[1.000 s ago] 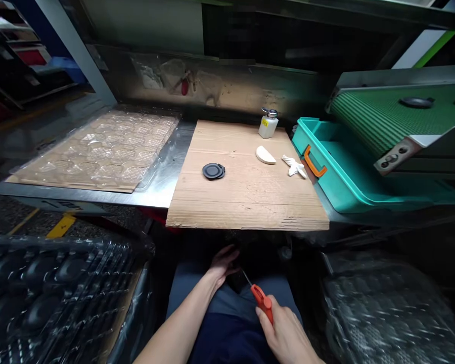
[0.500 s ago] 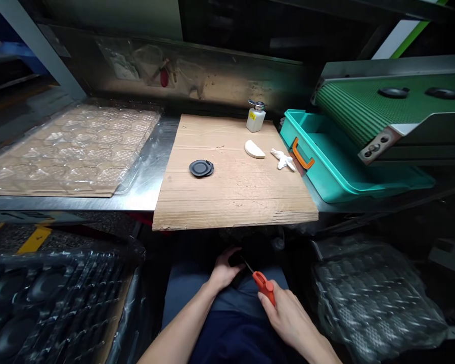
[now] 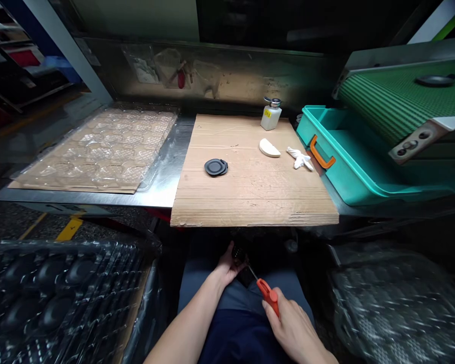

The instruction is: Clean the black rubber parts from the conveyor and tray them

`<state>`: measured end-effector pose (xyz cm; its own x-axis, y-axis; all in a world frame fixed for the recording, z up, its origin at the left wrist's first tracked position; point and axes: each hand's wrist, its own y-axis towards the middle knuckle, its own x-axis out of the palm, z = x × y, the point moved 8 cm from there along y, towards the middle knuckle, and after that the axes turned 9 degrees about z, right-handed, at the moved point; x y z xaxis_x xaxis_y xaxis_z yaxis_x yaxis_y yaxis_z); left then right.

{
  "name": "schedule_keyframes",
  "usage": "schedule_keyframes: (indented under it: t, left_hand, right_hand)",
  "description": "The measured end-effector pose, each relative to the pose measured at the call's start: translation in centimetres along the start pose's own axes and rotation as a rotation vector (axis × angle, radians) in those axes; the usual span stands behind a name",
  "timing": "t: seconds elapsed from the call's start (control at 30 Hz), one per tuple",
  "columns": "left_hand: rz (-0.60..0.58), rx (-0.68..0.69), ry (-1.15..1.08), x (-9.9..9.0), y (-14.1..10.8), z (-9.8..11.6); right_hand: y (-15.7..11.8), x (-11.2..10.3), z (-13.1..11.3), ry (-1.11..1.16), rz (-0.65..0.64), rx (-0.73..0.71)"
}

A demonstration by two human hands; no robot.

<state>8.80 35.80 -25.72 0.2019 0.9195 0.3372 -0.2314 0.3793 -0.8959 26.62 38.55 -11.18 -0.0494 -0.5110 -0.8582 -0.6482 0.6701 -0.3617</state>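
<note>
Low over my lap, my left hand [image 3: 229, 265] has its fingers curled round a small dark piece [image 3: 238, 254]; shadow hides its exact shape. My right hand [image 3: 288, 316] grips a tool with an orange-red handle [image 3: 268, 294] and a thin metal shaft [image 3: 253, 272]. The shaft points at the dark piece, its tip close to my left fingers; whether it touches is unclear. Above my hands, a round black part with a tab [image 3: 216, 167] lies on the cardboard sheet [image 3: 250, 194].
A white half-round pad [image 3: 269, 148], a crumpled white cloth [image 3: 300, 158] and a pump bottle [image 3: 271, 115] are on the cardboard. Right stands a teal bin [image 3: 331, 177] below a green conveyor [image 3: 387, 98]. Clear trays [image 3: 98, 151] lie left; bagged trays [image 3: 60, 288] flank my legs.
The view has swung a little left, so the bench things sit farther right. Both hands stay over my lap, still holding the dark piece and the orange-red tool.
</note>
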Motion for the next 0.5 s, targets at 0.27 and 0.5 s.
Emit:
schedule_keyframes:
  t: [0.27, 0.5]
  left_hand:
    - [-0.066, -0.003, -0.020, 0.7, -0.8, 0.4]
    - [-0.169, 0.514, 0.414, 2.0, -2.4, 1.7]
  right_hand:
    - [-0.3, -0.1, 0.1, 0.031, -0.016, 0.028]
    - [-0.4, -2.1, 1.2, 0.172, 0.000, 0.083]
